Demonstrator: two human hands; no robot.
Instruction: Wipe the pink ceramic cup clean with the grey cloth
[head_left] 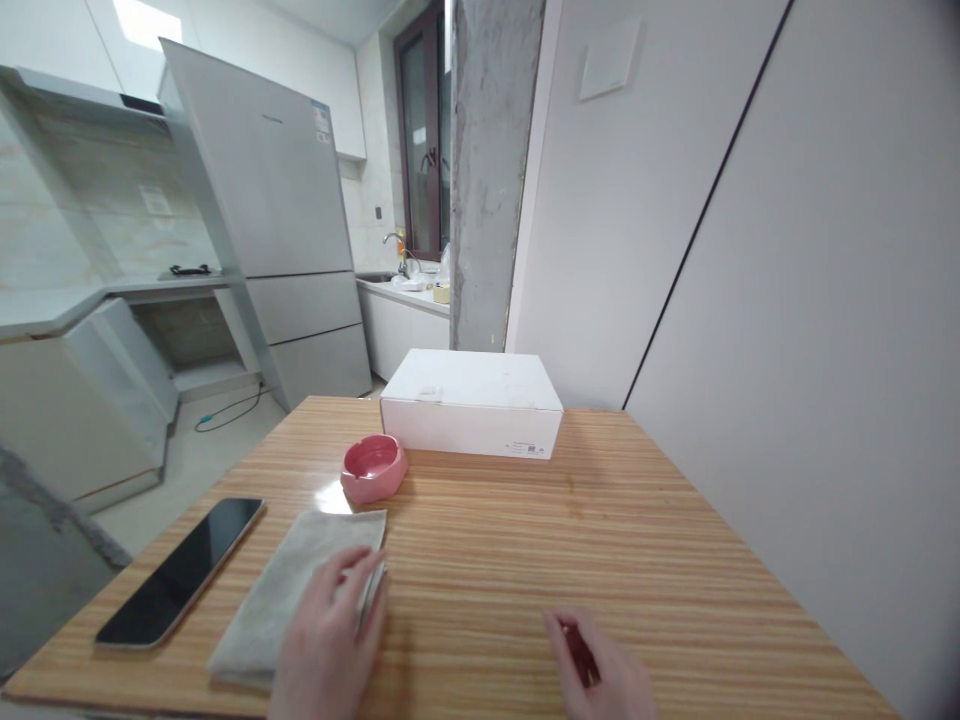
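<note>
Pinched at its right edge between the thumb and fingers of the left hand: the folded grey cloth, with layers showing between the fingertips. Lies otherwise flat on the wooden table, extending left of this grip and both nearer and farther than it. Points away from the body along its long axis, slanting from near left to far right, with the far end beyond the grip and the near end back beside the wrist.

Well apart to the right of the grip, low over bare wood: the right hand, with fingers curled in and thumb drawn close to them. Too blurred to tell whether the tips meet.

To the left of the grip, across the cloth: the black phone, lying flat and slanting much the same way. Straight beyond the grip, past the cloth's far edge: the pink ashtray, upright and in the way on that side. Farther beyond and to the right, blocking the table's far side: the white box, closed and set with its long side crosswise. Near its left front corner, the ashtray; whether touching, cannot tell. Past the table, beyond and left of the grip: the tall refrigerator.
</note>
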